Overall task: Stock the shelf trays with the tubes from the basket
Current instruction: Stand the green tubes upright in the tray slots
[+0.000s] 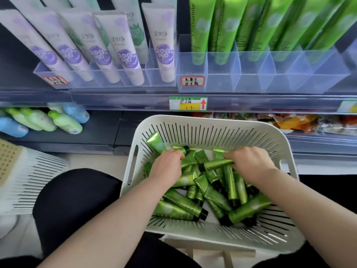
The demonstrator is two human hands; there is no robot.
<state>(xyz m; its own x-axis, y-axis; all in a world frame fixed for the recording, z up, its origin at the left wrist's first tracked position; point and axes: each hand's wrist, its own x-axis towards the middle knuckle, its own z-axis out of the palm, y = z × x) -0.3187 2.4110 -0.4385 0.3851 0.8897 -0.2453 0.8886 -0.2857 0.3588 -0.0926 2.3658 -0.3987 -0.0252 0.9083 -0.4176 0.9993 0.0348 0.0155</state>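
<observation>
A white slotted basket (212,130) sits in front of me, holding several green tubes with black caps (179,206). My left hand (168,167) reaches into the pile and grips a green tube (183,150) near the basket's back. My right hand (251,163) grips another green tube (216,165) that lies sideways, cap to the left. Above, a clear divided tray (260,82) on the shelf holds upright green tubes (201,31) in its back row, and its front compartments hold nothing.
A second clear tray (108,78) at the left holds white and purple tubes (127,55). A price label (188,103) is fixed to the shelf edge. Green and blue bottles (63,122) lie on the lower shelf. Another white basket (29,178) stands at the left.
</observation>
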